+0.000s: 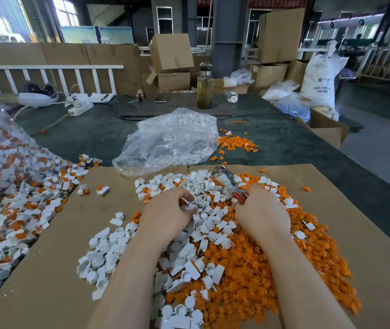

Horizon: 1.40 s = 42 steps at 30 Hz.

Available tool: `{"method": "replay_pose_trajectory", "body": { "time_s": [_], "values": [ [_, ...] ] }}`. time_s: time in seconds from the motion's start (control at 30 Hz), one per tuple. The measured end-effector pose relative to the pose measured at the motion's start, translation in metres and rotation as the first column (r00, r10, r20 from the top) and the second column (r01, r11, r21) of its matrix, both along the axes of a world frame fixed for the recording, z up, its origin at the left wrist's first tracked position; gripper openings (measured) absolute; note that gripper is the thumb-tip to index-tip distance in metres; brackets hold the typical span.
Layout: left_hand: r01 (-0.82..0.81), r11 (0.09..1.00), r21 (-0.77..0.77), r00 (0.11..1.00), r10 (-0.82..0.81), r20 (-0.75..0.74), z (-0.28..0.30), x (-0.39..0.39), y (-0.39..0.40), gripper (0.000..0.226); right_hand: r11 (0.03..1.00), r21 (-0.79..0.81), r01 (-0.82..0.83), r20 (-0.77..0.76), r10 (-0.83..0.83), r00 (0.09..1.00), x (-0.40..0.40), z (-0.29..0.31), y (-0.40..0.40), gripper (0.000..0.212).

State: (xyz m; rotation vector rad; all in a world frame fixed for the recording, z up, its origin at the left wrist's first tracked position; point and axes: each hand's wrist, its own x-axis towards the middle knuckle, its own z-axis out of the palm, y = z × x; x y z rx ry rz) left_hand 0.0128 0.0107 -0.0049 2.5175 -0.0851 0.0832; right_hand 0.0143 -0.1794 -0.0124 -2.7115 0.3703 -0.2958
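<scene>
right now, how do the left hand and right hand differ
The left hand pinches a small white piece; the right hand grips a red-handled tool. The left hand lies over mostly white pieces, the right hand nearer the orange caps. Both are palms down.

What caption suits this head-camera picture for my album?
Left hand holds a white plastic piece, right hand grips red-handled pliers, above heaped white and orange parts.

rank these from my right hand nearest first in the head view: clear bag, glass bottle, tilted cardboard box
1. clear bag, ahead-left of the right hand, on the table.
2. glass bottle, upright near the table's far edge.
3. tilted cardboard box, behind the table.
</scene>
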Motion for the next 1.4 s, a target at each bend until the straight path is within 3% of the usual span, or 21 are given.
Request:
{"method": "replay_pose_trajectory", "body": {
  "time_s": [0.1, 0.2, 0.33, 0.47, 0.77, 0.97, 1.27, 1.4],
  "values": [
    [-0.017, 0.999, -0.026, 1.0, 0.018, 0.024, 0.001, 0.0, -0.002, 0.015, 0.98, 0.186, -0.07, 0.053, 0.061, 0.997, 0.003, 0.003, -0.001, 0.018],
    [-0.022, 0.996, -0.091, 0.999, 0.025, 0.033, 0.004, -0.002, -0.003, 0.013, 0.894, 0.423, -0.147, 0.133, 0.099, 0.986, 0.002, 0.006, 0.001, 0.014],
    [-0.032, 0.97, -0.242, 0.997, 0.047, 0.058, 0.008, -0.003, -0.003, 0.015, 0.765, 0.61, -0.205, 0.205, 0.097, 0.974, -0.002, 0.012, 0.008, 0.008],
    [-0.046, 0.882, -0.47, 0.998, 0.061, 0.017, 0.012, -0.004, -0.007, 0.022, 0.619, 0.751, -0.23, 0.22, 0.094, 0.971, -0.005, 0.018, 0.011, 0.007],
    [-0.098, 0.765, -0.637, 0.994, 0.112, -0.019, 0.017, -0.006, -0.013, 0.006, 0.534, 0.793, -0.293, 0.29, 0.092, 0.952, -0.007, 0.019, 0.017, 0.012],
    [-0.101, 0.814, -0.572, 0.985, 0.161, 0.055, 0.015, -0.006, -0.018, 0.007, 0.528, 0.796, -0.296, 0.297, 0.086, 0.951, -0.007, 0.018, 0.019, 0.015],
    [-0.086, 0.755, -0.65, 0.987, 0.156, 0.05, 0.018, -0.007, -0.021, 0.007, 0.368, 0.872, -0.322, 0.304, 0.108, 0.947, -0.009, 0.02, 0.021, 0.012],
    [-0.125, 0.616, -0.778, 0.991, 0.112, -0.07, 0.02, -0.008, -0.023, 0.006, 0.334, 0.879, -0.341, 0.325, 0.106, 0.94, -0.01, 0.021, 0.021, 0.014]
  ]
}}
